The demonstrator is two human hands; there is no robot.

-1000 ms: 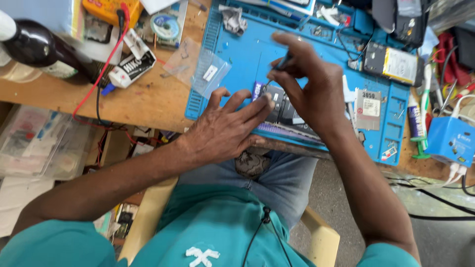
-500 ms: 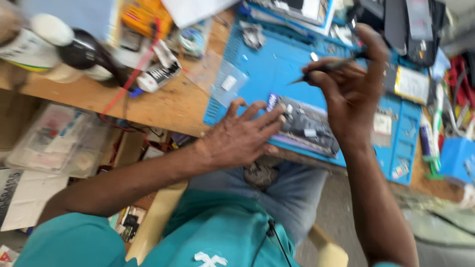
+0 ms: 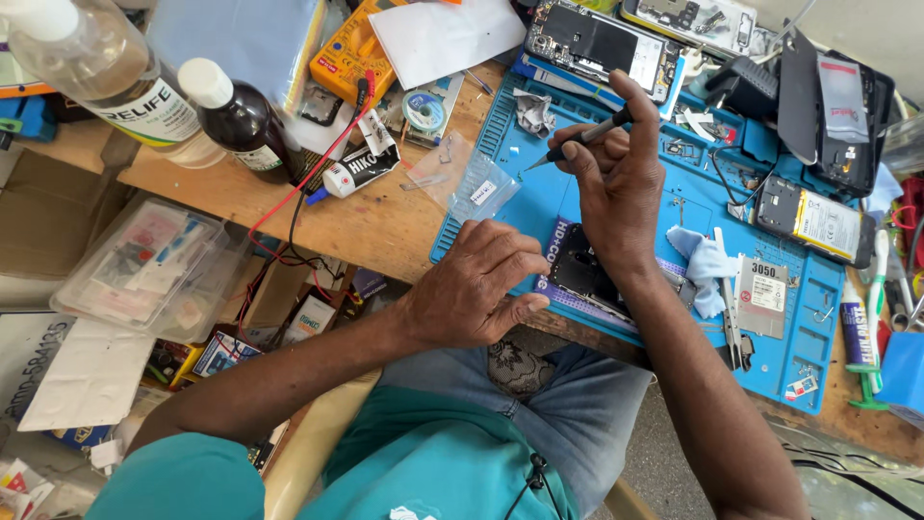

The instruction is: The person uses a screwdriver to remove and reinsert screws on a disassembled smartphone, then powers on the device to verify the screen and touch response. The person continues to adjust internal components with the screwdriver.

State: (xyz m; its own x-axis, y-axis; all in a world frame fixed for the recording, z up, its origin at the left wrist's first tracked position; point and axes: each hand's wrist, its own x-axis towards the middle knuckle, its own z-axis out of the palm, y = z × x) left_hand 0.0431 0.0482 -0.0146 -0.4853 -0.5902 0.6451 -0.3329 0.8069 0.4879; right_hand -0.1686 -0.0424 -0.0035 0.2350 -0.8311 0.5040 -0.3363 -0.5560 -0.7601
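Note:
My right hand [image 3: 616, 183] grips a thin black screwdriver [image 3: 585, 135], tip pointing left, raised above the blue work mat [image 3: 549, 197]. My left hand [image 3: 478, 287] rests at the mat's near edge, fingers against the left side of an opened dark phone [image 3: 583, 273] lying under my right wrist. A small clear plastic bag [image 3: 478, 190] lies just beyond my left hand.
Another opened phone [image 3: 597, 43] lies at the mat's far edge and one with a battery [image 3: 810, 217] at the right. A brown bottle [image 3: 236, 116], clear bottle [image 3: 106, 72], yellow multimeter [image 3: 351, 53] and white paper [image 3: 448, 34] crowd the wooden bench. White cloth [image 3: 701, 262] sits on the mat.
My right hand has lifted off the phone and moved toward the far side of the mat with the screwdriver. My left hand stays at the phone's edge. The view has shifted.

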